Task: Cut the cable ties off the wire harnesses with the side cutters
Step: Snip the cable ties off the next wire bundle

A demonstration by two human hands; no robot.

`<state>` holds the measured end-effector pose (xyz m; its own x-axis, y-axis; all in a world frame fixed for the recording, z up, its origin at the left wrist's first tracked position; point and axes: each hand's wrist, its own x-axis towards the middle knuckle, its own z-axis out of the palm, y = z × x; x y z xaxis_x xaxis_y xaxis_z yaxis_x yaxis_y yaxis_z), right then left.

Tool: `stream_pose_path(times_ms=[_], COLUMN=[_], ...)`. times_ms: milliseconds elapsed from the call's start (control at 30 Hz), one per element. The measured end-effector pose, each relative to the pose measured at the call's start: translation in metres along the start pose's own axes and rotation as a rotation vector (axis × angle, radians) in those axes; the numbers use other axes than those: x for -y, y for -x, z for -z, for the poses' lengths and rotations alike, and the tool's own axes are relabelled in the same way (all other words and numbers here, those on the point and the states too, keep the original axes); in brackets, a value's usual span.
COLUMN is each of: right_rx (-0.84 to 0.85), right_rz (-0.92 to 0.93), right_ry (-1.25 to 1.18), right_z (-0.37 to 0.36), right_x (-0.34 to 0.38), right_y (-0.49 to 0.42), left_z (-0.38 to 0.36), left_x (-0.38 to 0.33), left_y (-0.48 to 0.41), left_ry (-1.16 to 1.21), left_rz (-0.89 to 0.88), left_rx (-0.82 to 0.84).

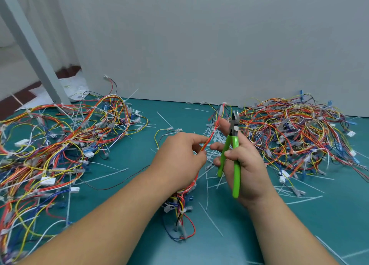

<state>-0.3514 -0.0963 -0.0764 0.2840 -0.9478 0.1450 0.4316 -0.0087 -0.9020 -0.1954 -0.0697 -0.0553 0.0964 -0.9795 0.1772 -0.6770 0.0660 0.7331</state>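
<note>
Head view. Wire harness [209,139] pinched in left grip [179,156] between thumb and fingertips. Rest of the bundle hangs below that grip toward the worktop [299,214].

Long axis of the free strand: slants up and to the right from the left grip, ending just beside the cutter blades. White cable tie [214,131] sits on that strand, between the two grips and just left of the right forefinger.

Side cutters [233,144] clasped in right grip [247,164], fingers curled round the green handles, forefinger stretched up alongside the strand. Blades point up and away, above the tie; parted or not, cannot tell.

Right grip nearer the tie. Judged next: tip the cutter nose down and leftward onto the tie, square across the strand.

Further harness heaps [299,134] lie to either side of the grips.
</note>
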Motion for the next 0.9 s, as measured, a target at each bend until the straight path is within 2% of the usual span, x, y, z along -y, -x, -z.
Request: stream_pose_path(times_ms=[133, 267, 400, 500, 600, 733, 800, 900], right_rx=[0.023, 0.041, 0.091, 0.141, 0.224, 0.260, 0.338, 0.476], right_rz=[-0.028, -0.051, -0.064, -0.074, -0.067, -0.095, -0.126, -0.155], right_ry=[-0.035, -0.118, -0.219, -0.210, -0.158, -0.189, -0.159, 0.112], right_z=[0.002, 0.002, 0.002, 0.001, -0.001, 0.002, 0.003, 0.001], right_x=[-0.002, 0.000, 0.002, 0.002, 0.000, -0.003, -0.001, 0.000], right_y=[0.000, -0.001, -0.001, 0.001, 0.003, 0.002, 0.003, 0.008], left_z=[0.001, 0.009, 0.023, 0.029, 0.027, 0.036, 0.045, 0.053], left_x=[0.001, -0.010, -0.028, -0.036, -0.041, -0.043, -0.043, -0.045], left_y=[0.000, -0.002, -0.023, -0.036, -0.038, -0.045, -0.050, -0.053], left_ry=[0.011, 0.271, 0.456, 0.618, 0.712, 0.821, 0.949, 1.024], left_rz=[0.000, 0.139, 0.317, 0.432, 0.380, 0.326, 0.335, 0.312], left_rx=[0.090, 0.234, 0.094, 0.184, 0.226, 0.007, -0.024, 0.002])
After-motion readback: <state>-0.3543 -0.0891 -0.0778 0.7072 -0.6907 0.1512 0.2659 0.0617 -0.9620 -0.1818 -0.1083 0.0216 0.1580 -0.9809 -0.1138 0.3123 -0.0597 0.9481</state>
